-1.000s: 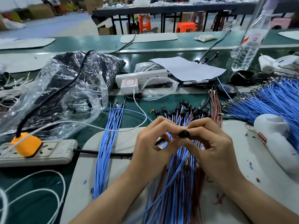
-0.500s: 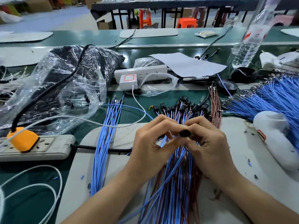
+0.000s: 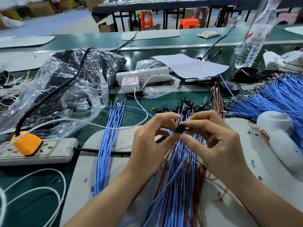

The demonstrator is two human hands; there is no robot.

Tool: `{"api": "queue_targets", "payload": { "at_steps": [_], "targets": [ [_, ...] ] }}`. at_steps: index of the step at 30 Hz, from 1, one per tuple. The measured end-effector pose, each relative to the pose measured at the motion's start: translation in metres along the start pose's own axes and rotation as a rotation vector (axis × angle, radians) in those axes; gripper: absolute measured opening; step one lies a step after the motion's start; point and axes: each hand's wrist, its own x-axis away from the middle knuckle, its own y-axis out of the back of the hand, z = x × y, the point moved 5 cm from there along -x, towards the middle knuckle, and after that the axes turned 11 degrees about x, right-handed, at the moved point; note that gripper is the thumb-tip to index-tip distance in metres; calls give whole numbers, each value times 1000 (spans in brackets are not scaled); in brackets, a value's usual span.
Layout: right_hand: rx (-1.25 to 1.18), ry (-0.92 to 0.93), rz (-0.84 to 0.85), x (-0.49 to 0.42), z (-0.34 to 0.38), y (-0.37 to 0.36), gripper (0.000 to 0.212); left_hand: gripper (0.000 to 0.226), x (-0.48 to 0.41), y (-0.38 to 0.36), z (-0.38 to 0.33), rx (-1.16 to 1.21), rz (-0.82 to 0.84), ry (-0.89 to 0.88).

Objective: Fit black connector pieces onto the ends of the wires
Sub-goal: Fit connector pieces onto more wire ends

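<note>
Nearest me, at the bottom middle of the frame, a thick bundle of blue and brown wires (image 3: pixel 177 190) fans across the pale work mat (image 3: pixel 77 185) and runs up under my hands. A white cable (image 3: pixel 60 182) loops at lower left.

Just above centre, my left hand (image 3: pixel 150 141) and my right hand (image 3: pixel 213 141) meet fingertip to fingertip. Both have curled fingers pinching one black connector piece (image 3: pixel 180 128), which is raised over the bundle. A second small black part shows inside my left palm; I cannot tell what it is.

Left of my hands a separate bunch of loose blue wires (image 3: pixel 106 153) lies straight across the mat's edge. Further left sits a grey power strip (image 3: pixel 54 149) with an orange plug (image 3: pixel 27 143) in it. At the right edge lies a white plastic tool (image 3: pixel 278 140).

Just beyond my fingers, a cluster of wire ends already capped in black (image 3: pixel 185 107) rests on the green bench (image 3: pixel 164 98). Brown wires (image 3: pixel 218 102) lie beside it, and a big pile of blue wires (image 3: pixel 270 99) is further right.

Further back, at centre left, is a clear plastic bag (image 3: pixel 65 89) of dark parts. In the middle are a white power strip (image 3: pixel 147 73) with a charger (image 3: pixel 130 81), a sheet of paper (image 3: pixel 188 66) and a roll of black tape (image 3: pixel 230 86).

A water bottle (image 3: pixel 255 35) stands at upper right, with orange stools (image 3: pixel 188 23) far behind at the top.
</note>
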Motion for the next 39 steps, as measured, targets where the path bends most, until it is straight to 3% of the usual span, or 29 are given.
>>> {"api": "queue_targets", "payload": {
  "at_steps": [4,7,11,19,25,37,39],
  "targets": [
    [0,26,-31,2,6,-1,24,36,2,-4,3,56,44,48],
    [23,59,-96,2,8,5,20,28,2,-8,5,138,84,86],
    [110,173,-111,6,13,3,22,10,1,-6,5,-25,84,-37],
    [100,193,-107,5,9,1,16,27,5,-6,12,181,3,77],
    [149,198,-136,6,9,3,16,12,6,-9,14,290,24,164],
    [198,178,-165,8,14,4,21,17,3,-11,12,212,70,140],
    [221,174,-165,8,14,4,21,26,3,-10,10,202,76,125]
  ]
}}
